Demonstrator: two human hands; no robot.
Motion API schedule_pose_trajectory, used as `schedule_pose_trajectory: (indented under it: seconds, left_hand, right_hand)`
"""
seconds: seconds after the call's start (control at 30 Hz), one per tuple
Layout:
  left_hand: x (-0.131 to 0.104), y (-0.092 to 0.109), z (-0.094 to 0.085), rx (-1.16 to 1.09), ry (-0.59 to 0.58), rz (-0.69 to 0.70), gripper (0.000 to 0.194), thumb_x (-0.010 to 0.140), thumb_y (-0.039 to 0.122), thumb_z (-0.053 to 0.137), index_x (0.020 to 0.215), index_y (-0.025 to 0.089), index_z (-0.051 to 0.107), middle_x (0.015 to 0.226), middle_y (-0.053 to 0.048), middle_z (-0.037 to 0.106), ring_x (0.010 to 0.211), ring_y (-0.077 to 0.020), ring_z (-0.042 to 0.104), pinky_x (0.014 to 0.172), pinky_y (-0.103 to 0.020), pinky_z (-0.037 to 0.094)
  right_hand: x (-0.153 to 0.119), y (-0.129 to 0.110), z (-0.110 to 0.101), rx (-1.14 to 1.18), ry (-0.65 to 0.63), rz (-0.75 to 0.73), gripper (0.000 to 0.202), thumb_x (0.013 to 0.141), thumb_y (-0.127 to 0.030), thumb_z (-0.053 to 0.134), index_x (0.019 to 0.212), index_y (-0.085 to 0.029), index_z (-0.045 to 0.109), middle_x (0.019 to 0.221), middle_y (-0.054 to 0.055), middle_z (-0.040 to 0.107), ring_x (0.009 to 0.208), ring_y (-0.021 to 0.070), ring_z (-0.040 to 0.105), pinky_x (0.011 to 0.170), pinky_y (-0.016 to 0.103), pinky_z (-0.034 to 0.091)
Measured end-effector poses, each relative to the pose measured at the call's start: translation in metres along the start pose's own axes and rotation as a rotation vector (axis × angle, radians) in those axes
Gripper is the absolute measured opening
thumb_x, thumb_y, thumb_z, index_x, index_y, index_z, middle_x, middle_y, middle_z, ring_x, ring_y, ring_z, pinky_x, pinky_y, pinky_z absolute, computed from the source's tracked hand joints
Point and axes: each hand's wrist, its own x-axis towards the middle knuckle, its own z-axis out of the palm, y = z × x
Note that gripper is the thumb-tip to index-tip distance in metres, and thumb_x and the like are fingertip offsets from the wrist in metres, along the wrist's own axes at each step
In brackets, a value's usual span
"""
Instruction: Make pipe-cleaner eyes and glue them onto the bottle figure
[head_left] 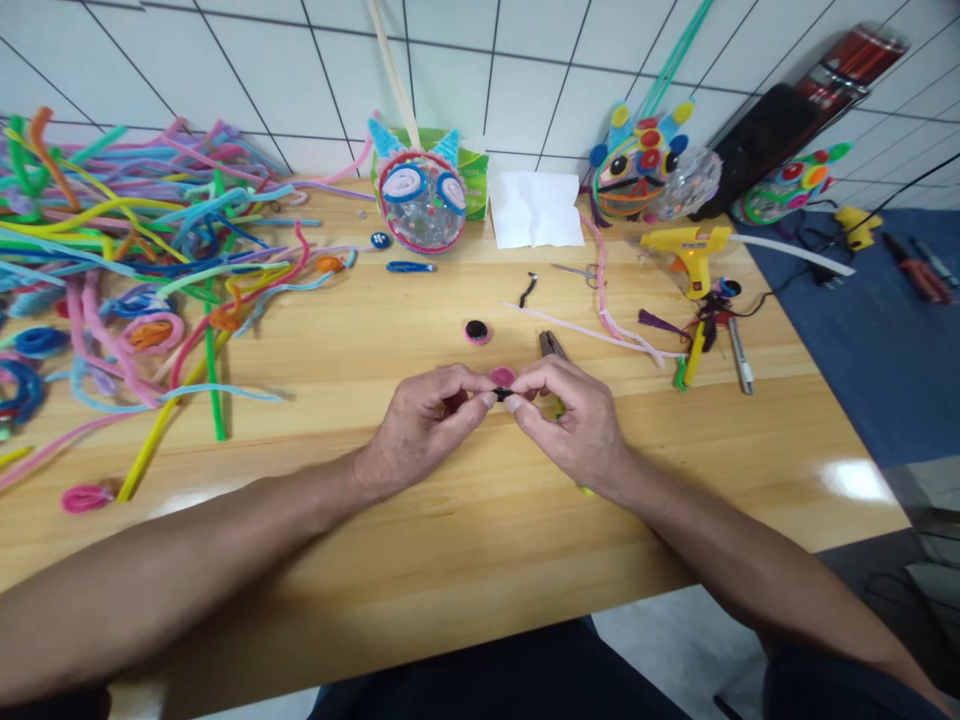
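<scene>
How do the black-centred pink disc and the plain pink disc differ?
The black-centred pink disc has a black middle; the plain pink disc shows only pink where visible. The black-centred pink disc lies in full view, while the plain pink disc is partly hidden by the black piece pinched between the left hand and right hand. Both are roundish with pink on them.

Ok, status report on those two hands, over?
Left hand and right hand pinching small black piece. Pink coil showing just behind it. Pliers nearby, partly hidden by right hand.
</scene>
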Motion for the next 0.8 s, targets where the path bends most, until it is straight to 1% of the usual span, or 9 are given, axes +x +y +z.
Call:
schedule_pose_trajectory:
  seconds: [0.23,0.43,0.6,0.7,0.8]
  left_hand:
    - [0.0000,-0.0024,0.0007,-0.114,-0.043,-0.044,0.007,0.096,0.022,0.072,0.095,0.019,0.079,0.090,-0.005,0.082,0.076,-0.0126,0.071,0.073,-0.025,0.057]
    - [0.0021,-0.0003,-0.0008,-0.178,-0.102,-0.150,0.015,0.097,0.031,0.073,0.091,0.017,0.077,0.084,-0.004,0.078,0.075,-0.0138,0.067,0.073,-0.027,0.057]
    - [0.0037,-0.0029,-0.0014,-0.191,-0.128,-0.184,0.020,0.097,0.036,0.074,0.089,0.017,0.076,0.081,-0.003,0.075,0.072,-0.0135,0.064,0.072,-0.027,0.055]
    - [0.0042,-0.0033,-0.0019,-0.175,-0.141,-0.184,0.019,0.097,0.034,0.073,0.089,0.017,0.076,0.079,-0.002,0.073,0.070,-0.0130,0.062,0.069,-0.026,0.052]
    - [0.0045,-0.0012,-0.0025,-0.160,-0.130,-0.163,0.016,0.097,0.029,0.071,0.088,0.017,0.075,0.079,-0.002,0.073,0.070,-0.0126,0.061,0.070,-0.026,0.051]
  right_hand:
    - [-0.0002,-0.0003,0.0003,0.004,0.021,-0.045,0.014,0.093,-0.013,0.065,0.092,-0.027,0.066,0.089,0.001,0.075,0.079,0.0164,0.069,0.073,0.033,0.057]
    - [0.0004,-0.0008,-0.0004,-0.018,0.023,-0.036,0.016,0.092,-0.012,0.064,0.090,-0.027,0.066,0.086,0.000,0.075,0.076,0.0166,0.069,0.071,0.034,0.057]
    - [0.0000,0.0003,-0.0004,-0.026,0.009,-0.044,0.019,0.090,-0.009,0.063,0.088,-0.027,0.066,0.087,0.001,0.075,0.079,0.0177,0.070,0.073,0.035,0.058]
    - [-0.0006,0.0008,0.0001,-0.039,0.004,-0.052,0.019,0.090,-0.009,0.062,0.089,-0.027,0.065,0.088,0.001,0.075,0.080,0.0179,0.070,0.074,0.035,0.058]
    - [-0.0009,0.0012,0.0006,-0.041,0.003,-0.059,0.017,0.093,-0.010,0.063,0.090,-0.027,0.065,0.085,0.000,0.073,0.078,0.0166,0.069,0.072,0.033,0.057]
